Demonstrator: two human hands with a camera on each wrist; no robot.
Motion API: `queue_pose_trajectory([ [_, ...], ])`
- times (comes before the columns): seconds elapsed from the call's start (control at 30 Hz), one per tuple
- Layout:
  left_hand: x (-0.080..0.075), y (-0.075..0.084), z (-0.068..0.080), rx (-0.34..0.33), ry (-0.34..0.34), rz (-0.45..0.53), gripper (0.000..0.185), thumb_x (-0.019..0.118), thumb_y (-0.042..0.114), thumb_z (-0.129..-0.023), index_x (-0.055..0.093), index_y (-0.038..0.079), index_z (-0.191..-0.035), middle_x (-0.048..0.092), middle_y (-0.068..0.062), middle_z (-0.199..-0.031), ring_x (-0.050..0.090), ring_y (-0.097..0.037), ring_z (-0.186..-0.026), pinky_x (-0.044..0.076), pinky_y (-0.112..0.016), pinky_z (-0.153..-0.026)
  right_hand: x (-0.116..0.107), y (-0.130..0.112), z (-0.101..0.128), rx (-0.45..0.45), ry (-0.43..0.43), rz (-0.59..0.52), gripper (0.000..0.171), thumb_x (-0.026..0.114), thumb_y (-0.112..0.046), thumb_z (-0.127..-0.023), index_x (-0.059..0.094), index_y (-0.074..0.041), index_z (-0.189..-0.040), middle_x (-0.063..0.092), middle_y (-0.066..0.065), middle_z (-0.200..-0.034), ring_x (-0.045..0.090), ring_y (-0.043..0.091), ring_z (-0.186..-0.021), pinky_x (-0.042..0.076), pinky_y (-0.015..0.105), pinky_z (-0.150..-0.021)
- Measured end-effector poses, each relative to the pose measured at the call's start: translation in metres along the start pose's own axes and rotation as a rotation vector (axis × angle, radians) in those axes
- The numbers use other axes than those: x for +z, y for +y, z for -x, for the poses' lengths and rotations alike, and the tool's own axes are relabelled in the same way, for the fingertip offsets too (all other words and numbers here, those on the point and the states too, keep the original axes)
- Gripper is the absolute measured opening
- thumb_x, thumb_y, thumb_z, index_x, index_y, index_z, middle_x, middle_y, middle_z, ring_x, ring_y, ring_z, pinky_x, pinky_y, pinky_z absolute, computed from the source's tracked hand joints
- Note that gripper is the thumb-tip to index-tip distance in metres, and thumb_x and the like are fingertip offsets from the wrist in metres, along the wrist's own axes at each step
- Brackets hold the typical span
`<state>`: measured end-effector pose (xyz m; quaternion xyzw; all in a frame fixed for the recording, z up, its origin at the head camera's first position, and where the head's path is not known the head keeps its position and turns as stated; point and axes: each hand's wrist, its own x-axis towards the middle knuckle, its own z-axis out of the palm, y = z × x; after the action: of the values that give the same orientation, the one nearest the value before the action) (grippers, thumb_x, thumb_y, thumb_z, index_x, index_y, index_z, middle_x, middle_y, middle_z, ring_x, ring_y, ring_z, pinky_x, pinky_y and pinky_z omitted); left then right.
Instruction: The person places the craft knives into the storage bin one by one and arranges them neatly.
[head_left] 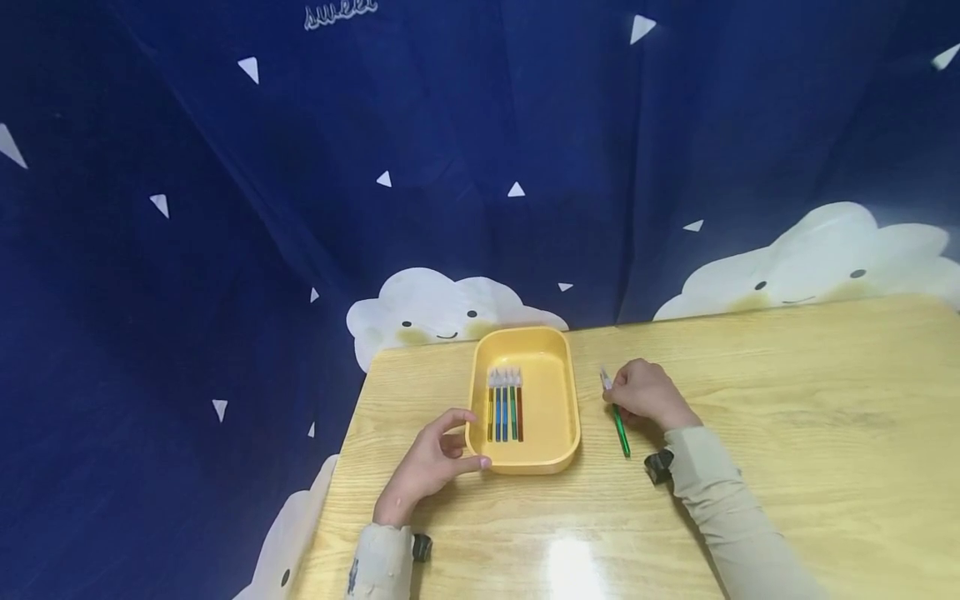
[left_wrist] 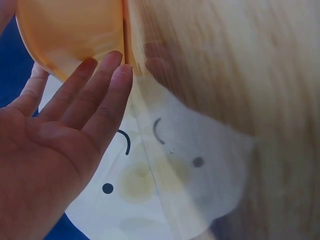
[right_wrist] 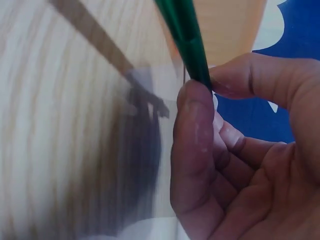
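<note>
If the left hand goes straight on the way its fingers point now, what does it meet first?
The left hand would likely meet the yellow tray first: its fingers already lie at the tray's near-left outer wall. Actual contact is hard to judge.

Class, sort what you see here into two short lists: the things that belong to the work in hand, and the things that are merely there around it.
In the work:
- green pen, pinched by the right hand
- yellow tray, touched by the left hand
- four pens in the tray

Merely there:
- wooden table
- blue cloud-print cloth
</note>
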<state>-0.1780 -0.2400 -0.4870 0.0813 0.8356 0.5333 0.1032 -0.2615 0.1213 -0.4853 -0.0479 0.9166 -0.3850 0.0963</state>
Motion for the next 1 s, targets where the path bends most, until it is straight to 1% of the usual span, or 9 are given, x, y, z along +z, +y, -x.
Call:
queue_pose_trajectory([
  [0.17,0.0,0.0,-0.001,0.003,-0.003,0.01,0.063,0.09,0.015,-0.081,0.057,0.01,-0.134,0.058,-0.013,-0.149,0.067,-0.038,-0.128,0.053,-0.055,-0.109,-0.003,-0.002,-0.001,0.017,0.011,-0.015,0.024,0.069,-0.019,-0.09,0.062,-0.008,-0.069,0.066,0.002,-0.055,0.062,0.012,-0.051,0.052,0.026,-0.054],
  [0.37,0.0,0.001,-0.001,-0.003,-0.01,0.021,0.062,0.09,0.014,-0.081,0.057,0.01,-0.134,0.058,-0.013,-0.149,0.067,-0.038,-0.128,0.055,-0.053,-0.108,-0.009,-0.011,0.002,0.004,0.046,-0.044,0.019,0.068,-0.017,-0.089,0.064,-0.007,-0.073,0.067,0.002,-0.059,0.063,0.012,-0.053,0.053,0.026,-0.055],
  [0.47,0.0,0.001,-0.001,-0.01,-0.005,0.02,0.062,0.09,0.014,-0.081,0.057,0.01,-0.134,0.057,-0.013,-0.15,0.066,-0.039,-0.129,0.054,-0.053,-0.11,-0.013,-0.018,0.005,-0.01,0.066,-0.073,0.017,0.067,-0.017,-0.089,0.066,-0.005,-0.077,0.069,0.005,-0.062,0.066,0.014,-0.055,0.055,0.027,-0.056],
  [0.6,0.0,0.0,0.0,-0.023,0.001,0.018,0.063,0.09,0.015,-0.08,0.057,0.011,-0.134,0.058,-0.013,-0.149,0.067,-0.037,-0.127,0.055,-0.052,-0.108,-0.016,-0.03,0.009,-0.02,0.079,-0.123,0.016,0.066,-0.016,-0.09,0.069,-0.002,-0.084,0.071,0.006,-0.067,0.07,0.017,-0.059,0.06,0.029,-0.057],
  [0.67,0.0,0.0,0.0,-0.03,0.001,0.016,0.064,0.091,0.015,-0.08,0.058,0.011,-0.134,0.059,-0.013,-0.149,0.067,-0.037,-0.127,0.056,-0.051,-0.107,-0.016,-0.038,0.01,-0.026,0.084,-0.123,0.015,0.065,-0.016,-0.089,0.069,-0.002,-0.084,0.071,0.006,-0.067,0.071,0.019,-0.06,0.059,0.029,-0.057],
  [0.77,0.0,0.0,-0.001,-0.032,0.001,0.012,0.064,0.091,0.016,-0.08,0.057,0.011,-0.135,0.058,-0.013,-0.149,0.067,-0.037,-0.127,0.056,-0.051,-0.107,-0.016,-0.053,0.007,-0.061,0.094,-0.098,0.016,0.065,-0.016,-0.087,0.071,-0.003,-0.081,0.071,0.005,-0.064,0.071,0.021,-0.06,0.056,0.027,-0.058],
  [0.83,0.0,0.0,-0.001,-0.025,0.007,0.009,0.064,0.091,0.016,-0.08,0.057,0.01,-0.134,0.058,-0.013,-0.149,0.068,-0.037,-0.127,0.056,-0.051,-0.107,-0.014,-0.065,0.002,-0.093,0.105,-0.077,0.016,0.065,-0.017,-0.086,0.07,-0.005,-0.077,0.071,0.006,-0.062,0.07,0.021,-0.058,0.052,0.025,-0.059],
  [0.93,0.0,0.001,-0.001,-0.022,0.005,0.014,0.064,0.09,0.015,-0.08,0.057,0.01,-0.135,0.058,-0.014,-0.149,0.068,-0.038,-0.126,0.056,-0.051,-0.106,-0.006,-0.085,-0.008,-0.131,0.107,-0.062,0.017,0.067,-0.016,-0.085,0.067,-0.007,-0.07,0.069,0.004,-0.058,0.068,0.02,-0.055,0.051,0.025,-0.059],
  [1.0,-0.001,0.001,-0.001,-0.03,0.005,0.009,0.064,0.091,0.015,-0.08,0.058,0.011,-0.134,0.058,-0.013,-0.149,0.068,-0.037,-0.126,0.056,-0.051,-0.107,0.003,-0.097,-0.015,-0.141,0.102,-0.043,0.021,0.067,-0.016,-0.084,0.064,-0.009,-0.065,0.067,0.002,-0.054,0.066,0.018,-0.052,0.049,0.025,-0.057],
])
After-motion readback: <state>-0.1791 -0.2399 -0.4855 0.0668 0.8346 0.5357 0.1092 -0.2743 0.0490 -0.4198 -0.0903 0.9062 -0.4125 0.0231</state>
